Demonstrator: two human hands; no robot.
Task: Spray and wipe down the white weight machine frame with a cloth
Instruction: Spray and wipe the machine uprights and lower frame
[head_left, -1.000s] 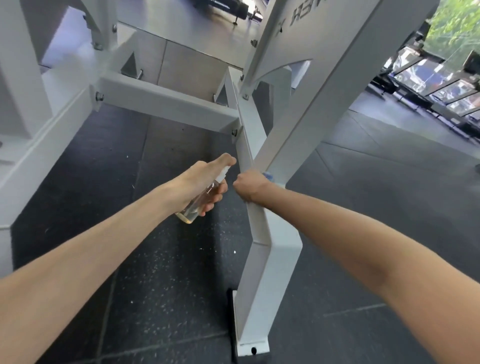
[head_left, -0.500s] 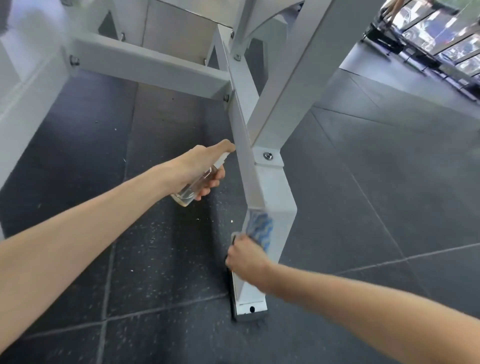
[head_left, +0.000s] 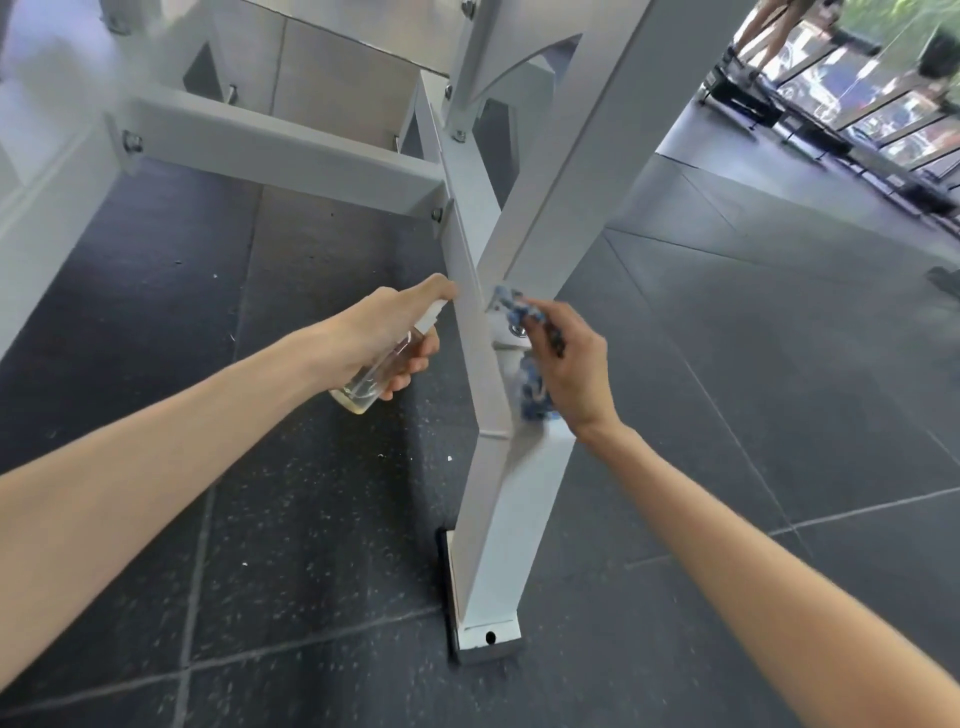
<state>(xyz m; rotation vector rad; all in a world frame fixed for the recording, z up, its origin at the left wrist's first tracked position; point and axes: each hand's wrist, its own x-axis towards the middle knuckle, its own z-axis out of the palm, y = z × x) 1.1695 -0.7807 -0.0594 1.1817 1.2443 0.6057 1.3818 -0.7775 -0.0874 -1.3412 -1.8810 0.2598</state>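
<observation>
The white weight machine frame (head_left: 498, 499) rises from a foot plate on the floor and branches into slanted beams. My left hand (head_left: 387, 335) grips a clear spray bottle (head_left: 382, 371), with the index finger on top of its white nozzle, just left of the frame's leg. My right hand (head_left: 569, 364) holds a blue and white patterned cloth (head_left: 530, 389) against the right face of the leg, near a bolt at the joint. The cloth is blurred and partly hidden by my fingers.
Dark speckled rubber floor tiles (head_left: 311, 519) surround the leg. A white cross beam (head_left: 280, 150) runs left to another frame part. Black equipment (head_left: 753, 104) and a person's legs (head_left: 769, 31) stand at the far right by the windows.
My right hand with the cloth has moved up the leg, from near the foot back to the bolted joint. My left hand keeps the bottle in the same place.
</observation>
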